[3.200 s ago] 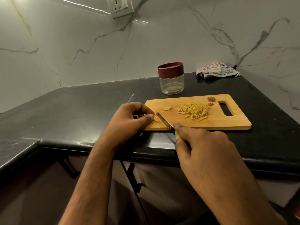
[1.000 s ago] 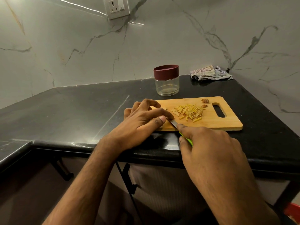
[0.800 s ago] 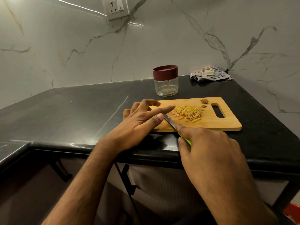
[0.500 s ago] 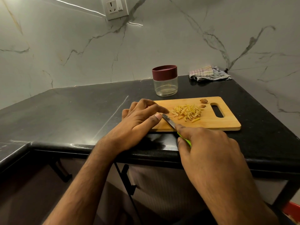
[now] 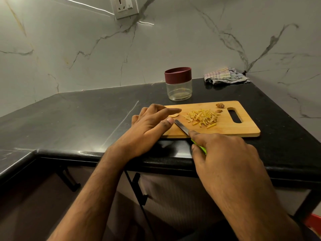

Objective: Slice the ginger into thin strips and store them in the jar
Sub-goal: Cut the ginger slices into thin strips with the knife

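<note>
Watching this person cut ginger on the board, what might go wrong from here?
1. The left hand rests with its thumb right beside the knife blade, so a slip might nick it.
2. The cutting board sits near the counter's front edge; pressure there might shift it.
3. The jar has its lid on, and the ginger strips lie loose in a pile, so some may scatter when moved over.
</note>
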